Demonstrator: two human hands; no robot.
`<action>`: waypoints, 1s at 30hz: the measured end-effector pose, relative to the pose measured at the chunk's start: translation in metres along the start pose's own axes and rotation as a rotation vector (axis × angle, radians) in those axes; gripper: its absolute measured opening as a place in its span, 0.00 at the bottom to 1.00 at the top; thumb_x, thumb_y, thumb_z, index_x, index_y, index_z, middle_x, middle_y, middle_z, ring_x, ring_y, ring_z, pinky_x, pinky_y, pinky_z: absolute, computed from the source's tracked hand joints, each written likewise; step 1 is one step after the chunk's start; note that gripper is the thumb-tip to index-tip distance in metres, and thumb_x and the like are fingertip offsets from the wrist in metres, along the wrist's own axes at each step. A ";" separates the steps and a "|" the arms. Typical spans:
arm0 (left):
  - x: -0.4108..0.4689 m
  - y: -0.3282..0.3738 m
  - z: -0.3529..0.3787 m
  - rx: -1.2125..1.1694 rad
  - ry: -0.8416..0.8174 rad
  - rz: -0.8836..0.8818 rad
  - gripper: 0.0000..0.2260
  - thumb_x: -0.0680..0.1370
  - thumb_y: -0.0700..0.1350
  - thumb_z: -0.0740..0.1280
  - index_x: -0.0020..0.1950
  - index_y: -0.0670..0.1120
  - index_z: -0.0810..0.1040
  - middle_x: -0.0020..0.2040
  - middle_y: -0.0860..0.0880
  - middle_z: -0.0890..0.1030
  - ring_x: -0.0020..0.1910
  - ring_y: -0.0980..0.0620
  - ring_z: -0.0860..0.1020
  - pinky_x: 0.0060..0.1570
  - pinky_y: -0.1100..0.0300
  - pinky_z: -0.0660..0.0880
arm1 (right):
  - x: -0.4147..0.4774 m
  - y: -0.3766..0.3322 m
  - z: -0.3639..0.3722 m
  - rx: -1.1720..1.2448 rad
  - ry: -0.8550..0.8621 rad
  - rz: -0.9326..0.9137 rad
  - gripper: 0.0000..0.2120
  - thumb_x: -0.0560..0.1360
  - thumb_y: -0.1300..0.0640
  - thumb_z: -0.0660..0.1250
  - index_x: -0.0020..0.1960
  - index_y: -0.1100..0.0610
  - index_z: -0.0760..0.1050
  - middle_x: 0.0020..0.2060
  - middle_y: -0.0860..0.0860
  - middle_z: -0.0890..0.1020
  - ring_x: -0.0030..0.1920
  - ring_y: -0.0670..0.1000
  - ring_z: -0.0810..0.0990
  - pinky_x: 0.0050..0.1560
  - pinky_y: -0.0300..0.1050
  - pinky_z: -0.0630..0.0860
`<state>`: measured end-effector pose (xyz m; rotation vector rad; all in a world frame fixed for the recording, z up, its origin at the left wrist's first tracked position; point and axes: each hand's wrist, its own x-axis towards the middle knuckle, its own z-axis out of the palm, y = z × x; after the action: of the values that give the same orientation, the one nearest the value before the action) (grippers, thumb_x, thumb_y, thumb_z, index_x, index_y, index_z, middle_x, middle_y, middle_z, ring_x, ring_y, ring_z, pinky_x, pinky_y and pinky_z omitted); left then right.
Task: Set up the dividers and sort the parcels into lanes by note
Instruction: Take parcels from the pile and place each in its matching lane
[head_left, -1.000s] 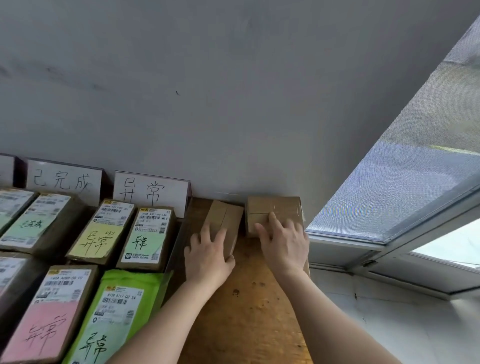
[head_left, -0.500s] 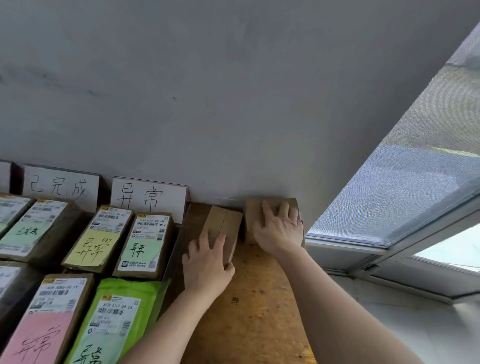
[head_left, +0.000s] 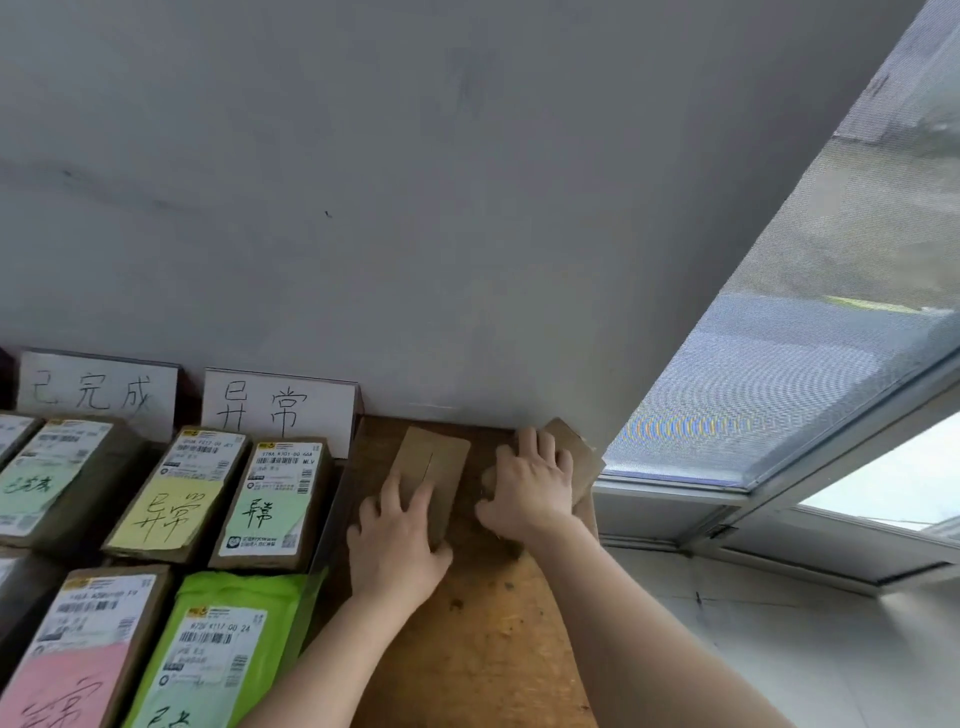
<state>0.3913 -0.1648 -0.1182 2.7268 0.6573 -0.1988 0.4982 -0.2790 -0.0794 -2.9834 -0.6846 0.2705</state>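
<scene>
Head, left hand (head_left: 397, 540) flat on box (head_left: 434, 454), right hand (head_left: 530, 491) gripping carton (head_left: 579, 449)

I have one view to work from: the wide-angle camera worn on the person's head. It faces forward and down over the far end of the bench (head_left: 467, 649), and it sits close in. Both forearms rise from the bottom edge. The left hand (head_left: 397, 540), on a slotted cardboard piece (head_left: 431, 457), and the right hand (head_left: 530, 488), on a corner cardboard piece (head_left: 576, 452), lie just below centre, where the bench meets the wall (head_left: 415, 208). The wall fills more than the upper half. The window (head_left: 779, 389) slants across the right side, and the parcels (head_left: 171, 509) at lower left are cut by the frame edges.
</scene>
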 end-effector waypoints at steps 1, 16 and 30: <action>-0.001 0.000 0.000 -0.005 0.004 0.001 0.33 0.75 0.60 0.65 0.77 0.57 0.56 0.79 0.46 0.52 0.74 0.40 0.59 0.68 0.44 0.65 | -0.008 0.001 0.008 0.021 0.069 -0.003 0.20 0.69 0.44 0.66 0.56 0.54 0.77 0.63 0.53 0.69 0.66 0.58 0.64 0.66 0.54 0.63; -0.055 0.002 0.003 -1.072 -0.086 -0.239 0.24 0.80 0.47 0.63 0.75 0.56 0.63 0.73 0.49 0.68 0.69 0.47 0.68 0.68 0.49 0.66 | -0.087 0.027 0.019 0.624 0.182 0.362 0.40 0.65 0.46 0.70 0.75 0.46 0.62 0.78 0.51 0.54 0.77 0.54 0.50 0.70 0.51 0.63; -0.080 -0.003 0.024 -1.079 -0.113 -0.385 0.37 0.77 0.56 0.69 0.80 0.50 0.53 0.77 0.47 0.62 0.75 0.46 0.63 0.72 0.48 0.62 | -0.156 0.033 0.030 1.232 -0.043 0.502 0.36 0.62 0.46 0.62 0.71 0.43 0.68 0.56 0.50 0.80 0.51 0.46 0.75 0.40 0.32 0.67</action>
<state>0.3176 -0.2039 -0.1244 1.5439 0.9049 -0.0497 0.3688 -0.3761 -0.0876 -1.8730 0.2375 0.5287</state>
